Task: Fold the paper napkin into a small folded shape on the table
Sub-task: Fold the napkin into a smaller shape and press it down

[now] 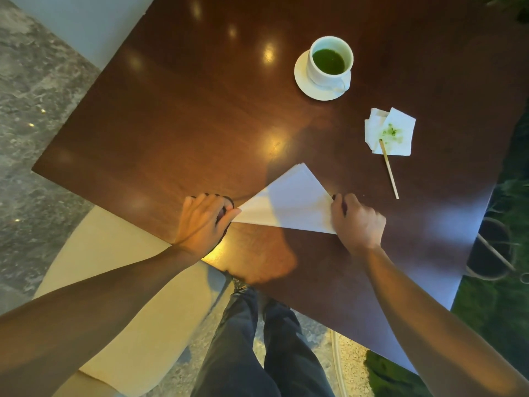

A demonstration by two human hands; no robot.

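while the dark wooden table [177, 116] fills most of my head view, i see a white cup [329, 63] of green liquid on a white saucer [306, 87] toward the far right, well apart from the work. nearer, on the right, lies a crumpled used napkin [398, 136] with a green stain, and a thin wooden stir stick [390, 171] rests with its upper end on that napkin and its lower end on the bare wood. a cream chair seat [120, 282] sits under my left arm, and dark trousers [257, 339] show below the table edge. nothing lies between my hands and the paper.

my left hand [201, 224] has its fingers curled, the thumb and fingertips pinching the left tip of the paper napkin [289, 202]. my right hand [357, 222] is curled too, its fingers pinching the napkin's right corner; i cannot see the fingertips under the paper.

the paper napkin lies flat on the table near the front edge, between both hands, folded into a triangle. its long edge runs left to right, dipping slightly toward the right, and its apex points away from me, toward the far right. the left half sits in warm light, the right half in shadow.
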